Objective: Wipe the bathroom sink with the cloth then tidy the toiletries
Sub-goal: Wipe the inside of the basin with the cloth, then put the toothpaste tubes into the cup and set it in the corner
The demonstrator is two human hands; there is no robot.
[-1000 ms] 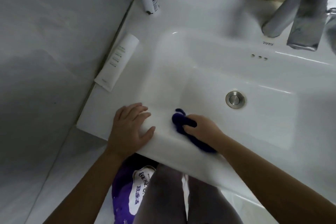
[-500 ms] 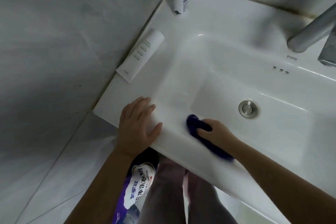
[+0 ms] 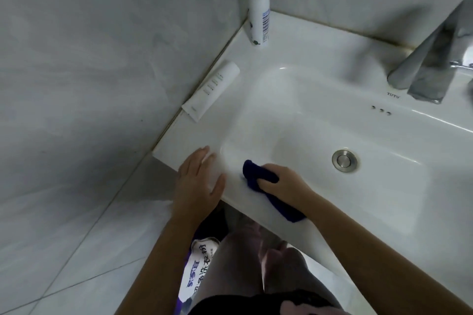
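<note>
Glossy white ceramic sink (image 3: 294,41), brushed metal drain plug (image 3: 344,160), soft dark-blue cloth (image 3: 258,175), shiny metal faucet (image 3: 432,59).

cloth (image 3: 252,174) partly under the right hand (image 3: 284,184)

The right hand (image 3: 284,183) gripped a dark blue cloth (image 3: 258,174) against the white sink (image 3: 294,115) front rim, while the left hand (image 3: 198,183) lay flat beside it. A white tube (image 3: 211,91) lay along the left ledge, a white bottle (image 3: 259,14) upright in the corner

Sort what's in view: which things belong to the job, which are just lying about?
Job: sink; blue cloth, gripped by the right hand; white tube lying on the rim; white bottle standing in the corner.
Lying about: purple bag on the floor; tap.
</note>
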